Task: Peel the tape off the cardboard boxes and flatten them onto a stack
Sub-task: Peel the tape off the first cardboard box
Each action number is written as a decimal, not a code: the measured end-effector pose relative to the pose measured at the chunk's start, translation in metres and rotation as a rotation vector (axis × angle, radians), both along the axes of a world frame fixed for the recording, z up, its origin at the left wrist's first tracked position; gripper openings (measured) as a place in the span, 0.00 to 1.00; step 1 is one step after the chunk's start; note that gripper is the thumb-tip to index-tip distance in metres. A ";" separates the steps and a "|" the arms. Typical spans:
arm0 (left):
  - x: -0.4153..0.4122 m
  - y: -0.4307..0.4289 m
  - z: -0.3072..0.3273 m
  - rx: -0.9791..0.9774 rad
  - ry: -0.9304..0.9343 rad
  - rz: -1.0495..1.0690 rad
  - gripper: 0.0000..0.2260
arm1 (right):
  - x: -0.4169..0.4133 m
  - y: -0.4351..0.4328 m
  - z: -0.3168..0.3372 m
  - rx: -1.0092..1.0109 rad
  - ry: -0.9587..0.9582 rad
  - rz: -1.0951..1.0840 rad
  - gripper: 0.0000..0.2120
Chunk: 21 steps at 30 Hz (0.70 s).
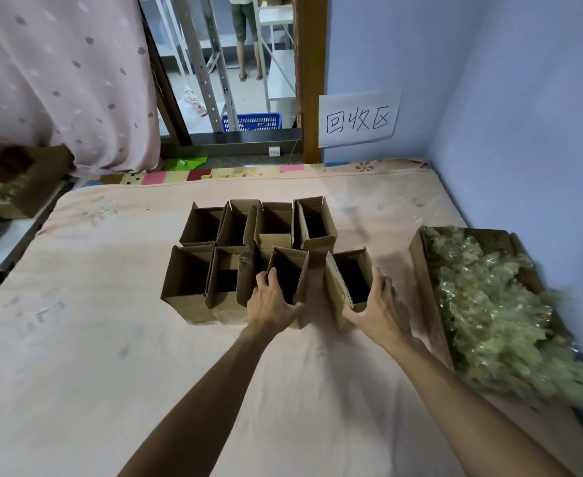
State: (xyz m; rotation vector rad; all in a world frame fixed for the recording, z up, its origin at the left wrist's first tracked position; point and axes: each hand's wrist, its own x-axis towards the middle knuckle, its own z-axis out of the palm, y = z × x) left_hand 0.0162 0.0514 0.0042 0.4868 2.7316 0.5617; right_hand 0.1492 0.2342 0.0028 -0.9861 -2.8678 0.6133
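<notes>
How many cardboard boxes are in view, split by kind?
Small open cardboard boxes: 8 (two rows of 4; left hand grips one, right hand grips another)
Large cardboard boxes holding pale green crinkly material: 2 (one at the right, one at the far left)
Total: 10

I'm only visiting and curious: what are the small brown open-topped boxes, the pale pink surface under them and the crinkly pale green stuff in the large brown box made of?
Small brown open-topped boxes: corrugated cardboard, matte; wavy fluting shows along a cut flap edge. Pale pink surface: seemingly soft cloth, dull, smudged. Crinkly pale green stuff: probably clear plastic wrapping; it glints, but blur leaves doubt.
</notes>
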 end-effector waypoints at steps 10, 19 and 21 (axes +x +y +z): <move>0.037 0.000 0.018 0.078 0.015 0.016 0.46 | 0.027 -0.003 0.027 0.000 0.057 0.001 0.54; 0.076 -0.017 0.024 0.186 0.096 0.024 0.47 | 0.060 -0.005 0.032 0.069 0.041 0.041 0.53; 0.078 -0.017 0.018 0.198 0.096 0.028 0.46 | 0.063 -0.008 0.028 0.081 0.052 0.015 0.53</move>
